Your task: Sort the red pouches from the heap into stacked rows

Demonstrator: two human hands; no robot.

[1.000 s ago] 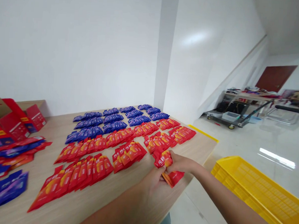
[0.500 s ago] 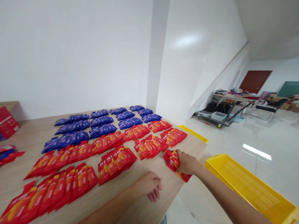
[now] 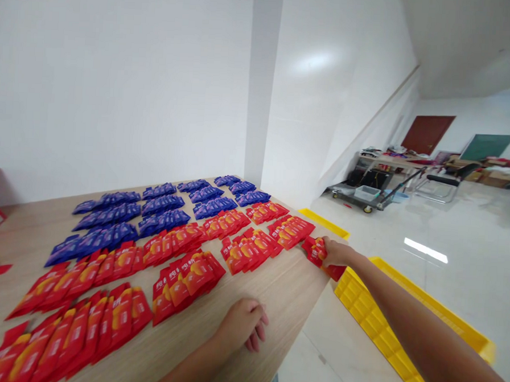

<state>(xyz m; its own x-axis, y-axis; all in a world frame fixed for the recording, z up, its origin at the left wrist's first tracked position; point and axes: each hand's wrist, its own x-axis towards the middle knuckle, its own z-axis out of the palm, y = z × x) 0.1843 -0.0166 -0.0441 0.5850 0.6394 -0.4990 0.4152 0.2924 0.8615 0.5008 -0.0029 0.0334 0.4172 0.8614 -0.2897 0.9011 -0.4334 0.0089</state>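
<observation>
My right hand (image 3: 337, 253) grips a small bunch of red packets (image 3: 315, 250) with orange pictures on them, at the right edge of the wooden table (image 3: 270, 297). Part of the bunch is hidden behind the fingers. Just left of it, a fanned stack of red packets (image 3: 291, 231) lies on the table. My left hand (image 3: 243, 322) holds nothing; its fingers are loosely bent and a little apart, low over the table near its front edge. The closest packets to it are another fanned red stack (image 3: 188, 281).
Rows of blue packets (image 3: 163, 223) lie behind the red ones along the wall. Below the table's right side stands a yellow plastic crate (image 3: 380, 328) on the floor, with another yellow edge (image 3: 324, 223) farther back. A flat trolley (image 3: 357, 199) and a chair (image 3: 443, 181) stand beyond.
My right hand has moved away from me along the table's right edge, carrying the red packets toward the far red stack. My left hand has stayed nearly in place. The view has turned slightly right.
</observation>
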